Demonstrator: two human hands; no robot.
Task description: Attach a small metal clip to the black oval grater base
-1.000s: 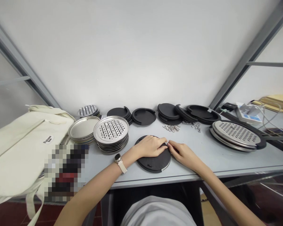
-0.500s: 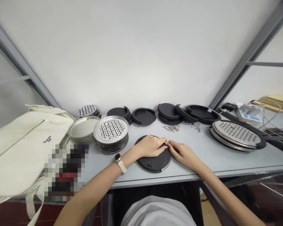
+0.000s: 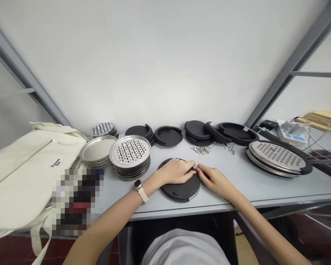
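A round black disc (image 3: 179, 191) lies flat near the table's front edge, with a thin silver rim showing at its lower right. My left hand (image 3: 176, 172), a watch on its wrist, rests over the disc's upper part, thumb and forefinger pinched together at its upper right edge. Meeting it there, my right hand (image 3: 212, 179) also has its fingertips pinched at the edge. What lies between the fingertips is too small to make out. Small metal hooks or clips (image 3: 200, 149) lie just behind the disc, with another little pile (image 3: 230, 148) to their right.
Stacked metal grater discs (image 3: 130, 152) and plain metal plates (image 3: 98, 149) stand left. Black round trays (image 3: 168, 136) line the wall. More grater discs (image 3: 277, 156) lie right, near a white device (image 3: 292, 133). A cream bag (image 3: 30, 176) covers the left end.
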